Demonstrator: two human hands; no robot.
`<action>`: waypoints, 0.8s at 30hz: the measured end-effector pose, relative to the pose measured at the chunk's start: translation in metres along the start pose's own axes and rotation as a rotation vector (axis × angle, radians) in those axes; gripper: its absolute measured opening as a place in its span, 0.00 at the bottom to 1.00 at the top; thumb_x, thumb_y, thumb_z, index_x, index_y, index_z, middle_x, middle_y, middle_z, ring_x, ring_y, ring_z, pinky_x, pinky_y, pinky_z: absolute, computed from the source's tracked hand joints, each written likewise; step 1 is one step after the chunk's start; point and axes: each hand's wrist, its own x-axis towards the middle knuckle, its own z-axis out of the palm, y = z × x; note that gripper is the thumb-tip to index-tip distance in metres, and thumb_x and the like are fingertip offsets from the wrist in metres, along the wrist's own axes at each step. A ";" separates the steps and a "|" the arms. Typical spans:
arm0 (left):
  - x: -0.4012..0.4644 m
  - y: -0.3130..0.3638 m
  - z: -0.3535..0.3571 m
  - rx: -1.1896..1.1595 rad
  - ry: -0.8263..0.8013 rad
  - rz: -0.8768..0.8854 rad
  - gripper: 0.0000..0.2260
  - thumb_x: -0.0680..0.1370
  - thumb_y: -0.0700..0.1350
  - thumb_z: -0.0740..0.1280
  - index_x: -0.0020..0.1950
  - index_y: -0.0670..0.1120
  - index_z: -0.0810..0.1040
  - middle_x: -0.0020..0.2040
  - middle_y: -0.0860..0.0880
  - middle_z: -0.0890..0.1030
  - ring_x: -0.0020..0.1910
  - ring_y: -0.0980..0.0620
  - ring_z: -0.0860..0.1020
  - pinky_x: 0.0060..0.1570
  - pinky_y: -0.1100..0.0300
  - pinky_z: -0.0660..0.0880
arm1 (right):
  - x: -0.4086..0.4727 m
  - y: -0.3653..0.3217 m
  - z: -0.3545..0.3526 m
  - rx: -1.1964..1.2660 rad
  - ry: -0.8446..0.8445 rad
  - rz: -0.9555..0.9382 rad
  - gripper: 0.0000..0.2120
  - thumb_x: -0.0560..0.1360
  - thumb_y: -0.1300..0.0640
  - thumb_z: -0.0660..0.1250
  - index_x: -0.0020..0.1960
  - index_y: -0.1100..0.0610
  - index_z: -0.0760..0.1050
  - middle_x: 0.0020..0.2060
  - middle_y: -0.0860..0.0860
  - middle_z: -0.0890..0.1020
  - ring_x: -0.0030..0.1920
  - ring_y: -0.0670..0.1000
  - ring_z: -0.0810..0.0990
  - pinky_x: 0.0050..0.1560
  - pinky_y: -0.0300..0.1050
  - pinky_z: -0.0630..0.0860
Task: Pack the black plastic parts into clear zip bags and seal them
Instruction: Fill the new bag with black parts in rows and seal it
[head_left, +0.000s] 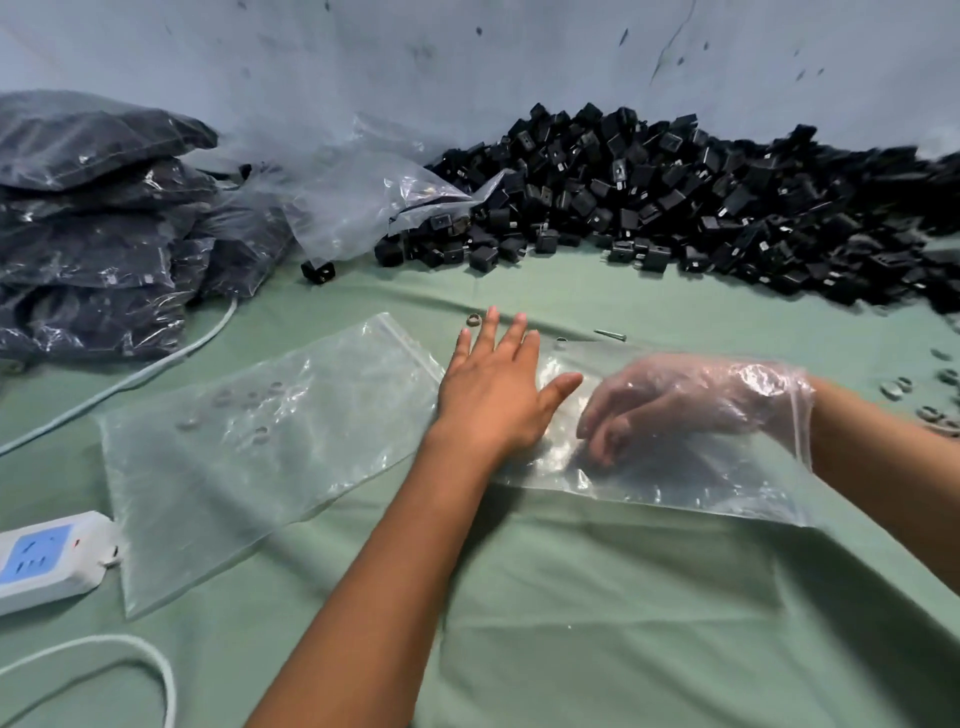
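A large pile of black plastic parts (675, 208) lies along the back of the green cloth. A clear zip bag (675, 478) lies flat in front of me, and my right hand (670, 405) is inside it up to the wrist, fingers loosely curled with nothing seen in them. My left hand (493, 389) presses flat on the bag's left end with straight, spread fingers. A second empty zip bag (249, 452) lies to the left, its zip edge touching my left hand.
Filled bags (93, 234) are stacked at the far left, with loose crumpled plastic (353, 197) beside them. A white power strip (47, 561) and its cable (130, 379) lie at the left edge. A screw (610, 335) and small rings (935, 389) lie scattered on the cloth.
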 end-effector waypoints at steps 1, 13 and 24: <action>0.000 0.002 0.003 0.009 -0.034 -0.009 0.38 0.81 0.70 0.42 0.84 0.48 0.49 0.84 0.51 0.44 0.82 0.47 0.37 0.81 0.45 0.39 | -0.001 -0.003 0.001 -0.027 0.033 0.032 0.24 0.81 0.51 0.71 0.68 0.68 0.74 0.62 0.70 0.80 0.62 0.70 0.80 0.68 0.70 0.73; -0.014 0.006 0.012 0.071 0.000 -0.177 0.41 0.80 0.70 0.42 0.84 0.44 0.49 0.85 0.47 0.47 0.83 0.44 0.42 0.81 0.45 0.41 | -0.101 -0.020 -0.026 -0.203 0.544 0.582 0.08 0.80 0.68 0.68 0.45 0.63 0.84 0.42 0.62 0.87 0.41 0.58 0.88 0.37 0.43 0.82; 0.024 0.058 -0.010 -0.035 0.018 -0.067 0.39 0.81 0.70 0.46 0.84 0.45 0.51 0.84 0.43 0.45 0.82 0.41 0.39 0.80 0.43 0.38 | -0.007 -0.022 -0.099 -1.071 1.129 0.497 0.17 0.78 0.59 0.68 0.67 0.56 0.78 0.63 0.58 0.81 0.64 0.61 0.77 0.65 0.55 0.76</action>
